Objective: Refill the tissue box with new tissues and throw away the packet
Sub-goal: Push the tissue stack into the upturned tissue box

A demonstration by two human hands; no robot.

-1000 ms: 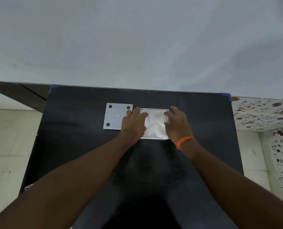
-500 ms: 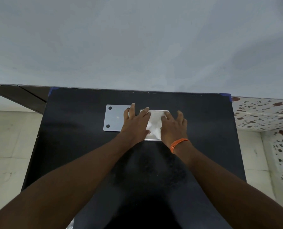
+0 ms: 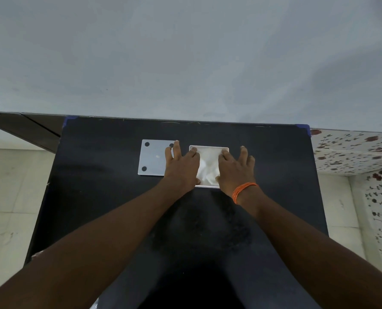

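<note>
A white square tissue box (image 3: 209,148) lies open on the black table (image 3: 110,197), with crumpled white tissues (image 3: 208,168) filling it. My left hand (image 3: 182,167) lies flat over the box's left side, fingers spread. My right hand (image 3: 235,168), with an orange thread on the wrist, presses flat on the box's right side. Both thumbs touch the tissues near the front edge. The box's grey lid (image 3: 152,159), with black round feet at its corners, lies flat just left of the box, partly under my left fingers. No packet is clearly in view.
The table stands against a pale grey wall (image 3: 185,59). Tiled floor (image 3: 5,197) shows to the left and floral-patterned tiles (image 3: 352,152) to the right. A bit of something pale shows at the table's front left edge (image 3: 37,255).
My hands have spread apart from the middle of the box toward its two sides, uncovering more of the tissues. The lid has not moved.
</note>
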